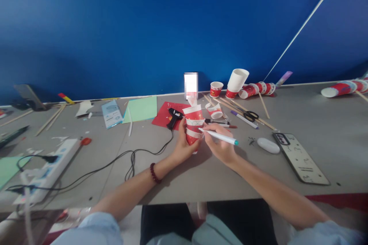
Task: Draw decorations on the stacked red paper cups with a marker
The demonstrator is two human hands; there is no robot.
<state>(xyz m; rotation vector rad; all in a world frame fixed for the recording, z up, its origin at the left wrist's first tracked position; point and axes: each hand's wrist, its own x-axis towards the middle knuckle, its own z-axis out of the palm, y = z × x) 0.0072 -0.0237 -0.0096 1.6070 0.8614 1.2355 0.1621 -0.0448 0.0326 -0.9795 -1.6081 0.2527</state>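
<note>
My left hand (184,141) is wrapped round a short stack of red and white paper cups (193,112), held upright just above or on the table; I cannot tell which. In my right hand (220,146) is a white marker with a teal end (222,136). Its other end points at the cups' side, near a white band. Behind the left hand lies a black hot glue gun (174,118) on a sheet of red paper (161,116). A torn paper cup (215,111) rests beyond the right hand.
Upright cups (237,80) and a row of joined cups (257,89) are by the blue wall. Scissors (250,115), a phone (301,159) and a white oval case (268,146) lie rightward. Black cord (115,159) runs left towards a power strip (54,168).
</note>
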